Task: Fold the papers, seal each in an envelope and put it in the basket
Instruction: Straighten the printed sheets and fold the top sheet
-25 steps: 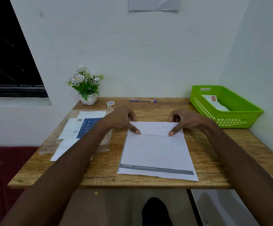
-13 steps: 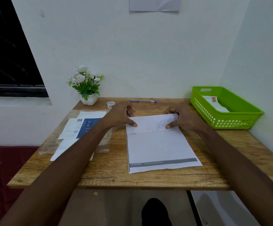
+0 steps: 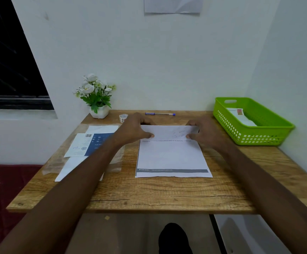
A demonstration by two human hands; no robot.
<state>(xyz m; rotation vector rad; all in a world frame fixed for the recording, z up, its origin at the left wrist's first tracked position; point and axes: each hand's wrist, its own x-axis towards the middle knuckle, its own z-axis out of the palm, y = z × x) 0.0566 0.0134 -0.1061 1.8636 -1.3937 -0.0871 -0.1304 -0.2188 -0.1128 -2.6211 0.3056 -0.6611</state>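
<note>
A white paper with a grey band near its front edge lies in the middle of the wooden table. Its far strip is folded toward me. My left hand pinches the left end of that folded strip, thumb on top. My right hand pinches the right end the same way. A green basket stands at the right back corner with a white envelope inside. Envelopes and papers lie in a pile at the left on a clear plastic sleeve.
A potted white flower stands at the back left, a small tape roll beside it, and a blue pen lies along the back edge. Walls close in behind and on the right. A sheet hangs on the wall.
Both hands went from pressing a crease with forefingers to pinching the folded strip's ends, and the paper slid away from me toward the back of the table and straightened.
</note>
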